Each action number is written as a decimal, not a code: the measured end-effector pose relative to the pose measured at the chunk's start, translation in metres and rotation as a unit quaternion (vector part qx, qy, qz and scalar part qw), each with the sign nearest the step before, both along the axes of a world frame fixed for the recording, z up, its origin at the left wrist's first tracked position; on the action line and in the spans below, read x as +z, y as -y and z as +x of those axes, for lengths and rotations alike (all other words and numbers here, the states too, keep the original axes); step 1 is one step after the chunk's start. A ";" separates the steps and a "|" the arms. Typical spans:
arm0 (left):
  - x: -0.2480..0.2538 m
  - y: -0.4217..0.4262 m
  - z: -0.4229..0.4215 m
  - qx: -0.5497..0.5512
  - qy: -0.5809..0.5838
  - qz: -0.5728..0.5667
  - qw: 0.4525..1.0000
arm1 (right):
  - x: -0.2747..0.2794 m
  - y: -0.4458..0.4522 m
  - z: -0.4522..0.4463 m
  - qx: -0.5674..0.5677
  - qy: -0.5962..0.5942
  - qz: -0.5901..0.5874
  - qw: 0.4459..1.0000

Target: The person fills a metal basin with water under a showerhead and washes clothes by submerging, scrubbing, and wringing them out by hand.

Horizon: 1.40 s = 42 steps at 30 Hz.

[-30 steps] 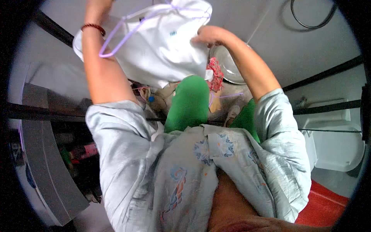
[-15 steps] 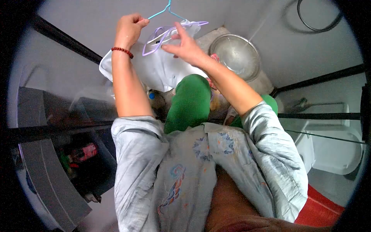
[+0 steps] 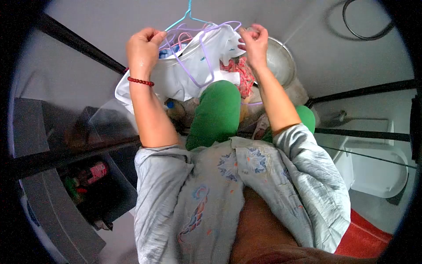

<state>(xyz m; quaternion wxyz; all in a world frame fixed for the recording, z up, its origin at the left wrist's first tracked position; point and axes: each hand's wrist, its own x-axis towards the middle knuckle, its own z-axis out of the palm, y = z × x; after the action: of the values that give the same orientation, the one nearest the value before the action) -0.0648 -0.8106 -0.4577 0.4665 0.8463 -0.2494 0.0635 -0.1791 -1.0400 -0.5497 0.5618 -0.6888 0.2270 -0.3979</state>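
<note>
My left hand (image 3: 144,48), with a red bead bracelet at the wrist, pinches the left end of a turquoise hanger (image 3: 178,22). A white garment (image 3: 176,79) hangs below and between my hands, its neckline open. Several purple hangers (image 3: 183,68) dangle in front of it, and pink hanger wire shows inside the neckline. My right hand (image 3: 255,44) is at the garment's right shoulder, fingers curled close together; whatever they hold is too small to make out.
A metal basin (image 3: 281,61) stands right of the garment, with red patterned cloth (image 3: 241,75) beside it. My green-clad knee (image 3: 215,112) is below. A white toilet (image 3: 378,169) is at the right, a dark shelf (image 3: 94,189) at the left.
The garment has come more upright and spread wider. My left hand has dropped slightly, while my right hand has moved right, from the purple hanger to the garment's right shoulder.
</note>
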 end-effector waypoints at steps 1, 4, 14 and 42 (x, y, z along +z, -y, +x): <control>-0.001 0.000 -0.005 -0.002 -0.002 0.002 1.000 | 0.007 -0.001 -0.004 0.039 0.021 0.123 0.991; 0.001 0.000 -0.018 -0.026 0.049 0.007 0.998 | 0.008 0.007 0.004 0.114 -0.032 0.224 0.967; -0.028 0.000 0.003 0.065 0.036 0.041 0.996 | 0.041 0.011 0.005 0.213 0.042 0.442 0.870; 0.115 -0.024 0.003 0.129 0.238 -0.312 0.911 | -0.069 0.003 0.020 0.304 -0.331 -0.063 0.891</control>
<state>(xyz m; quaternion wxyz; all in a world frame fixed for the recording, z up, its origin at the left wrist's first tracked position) -0.0614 -0.7866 -0.3423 0.6217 0.6421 -0.2089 0.3969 -0.1588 -1.0434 -0.6184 0.5035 -0.8497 0.1538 0.0295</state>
